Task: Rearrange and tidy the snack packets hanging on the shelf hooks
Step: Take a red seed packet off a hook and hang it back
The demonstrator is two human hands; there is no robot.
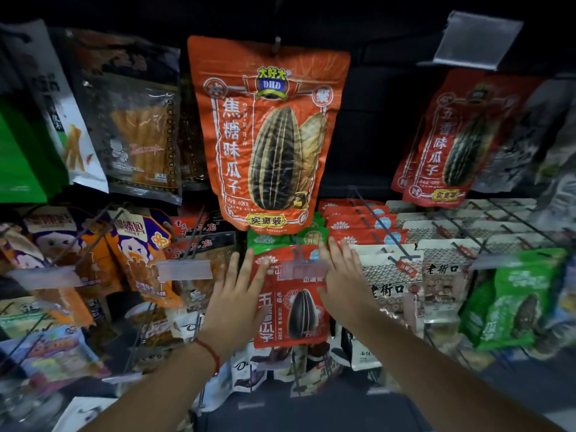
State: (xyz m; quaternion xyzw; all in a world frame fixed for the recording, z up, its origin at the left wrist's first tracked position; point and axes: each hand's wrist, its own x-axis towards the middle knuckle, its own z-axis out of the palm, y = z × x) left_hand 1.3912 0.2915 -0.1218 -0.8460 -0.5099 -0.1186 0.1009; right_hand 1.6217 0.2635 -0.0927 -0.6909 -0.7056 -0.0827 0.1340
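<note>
Red seed packet [291, 302], below the large orange packet [268, 132]: left hand [233, 302] and right hand [343, 280] flank it, fingers straight (holding nothing); best pressed evenly to square it.

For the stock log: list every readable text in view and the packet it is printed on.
"大好大 DHD", "焦糖味瓜子", "408克", "实惠装": large orange packet.
"五香味瓜子": red packet at upper right.
"五香瓜子": small red packet between left hand and right hand.
"老街口": white packets.
Other packets and the hook tags: too blurred.
</note>
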